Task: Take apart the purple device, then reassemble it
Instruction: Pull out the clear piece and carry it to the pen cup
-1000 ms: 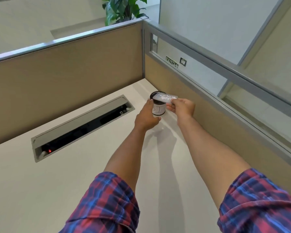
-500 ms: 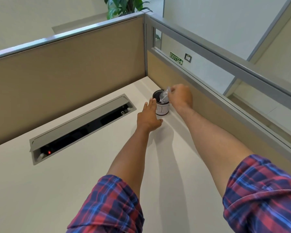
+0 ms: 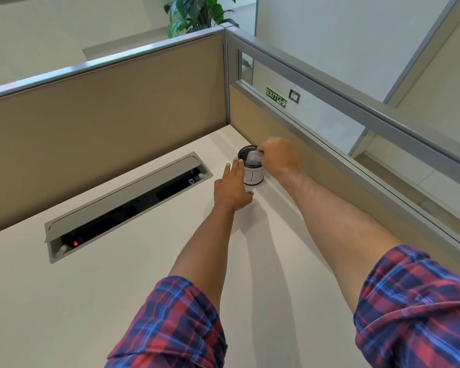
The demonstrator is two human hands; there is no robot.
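While plaid sleeves [image 3: 170,325] fill the near edge, both arms reach to the far right corner of the desk [image 3: 117,301], where the left hand [image 3: 233,188] lies flat and open against the side of a black mesh cup [image 3: 253,170], likely to steady it. Just beyond, the right hand [image 3: 279,158] pinches a small clear bag [image 3: 252,158] half inside the cup; no purple device shows, perhaps bagged

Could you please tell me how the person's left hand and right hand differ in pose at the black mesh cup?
The left hand lies flat and open, fingers straight against the side of the mesh cup; the right hand is curled, pinching a small clear bag. The left hand sits low on the desk; the right hand is raised over the cup's rim. Both reach from plaid sleeves.
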